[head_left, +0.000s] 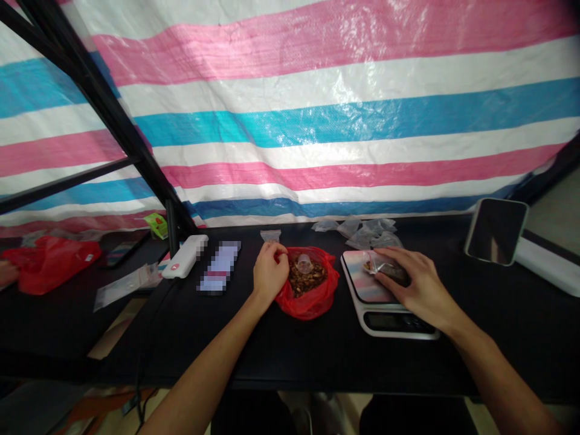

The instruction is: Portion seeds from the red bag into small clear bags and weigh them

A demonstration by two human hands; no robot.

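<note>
My left hand [270,272] is closed at the left rim of an open red plastic bag [308,309], its curled fingers seeming to pinch the edge. Brown, chopped dried bits [310,283] fill the bag, and a small clear plastic cup [304,263] rests on them. On the right, my right hand [417,281] grips a small clear plastic pouch [383,267] with brown contents. The pouch is over the plate of a white kitchen scale [351,284], whose dark display faces me; whether the pouch touches the plate is hard to tell.
Clear pouches [369,232] lie behind the scale, and another small pouch [270,235] sits behind my left hand. Leftward are a phone [220,266] and a white power bank [185,257]. A propped phone [497,232] stands right. Another person's hand [6,273] touches a red bag [54,263].
</note>
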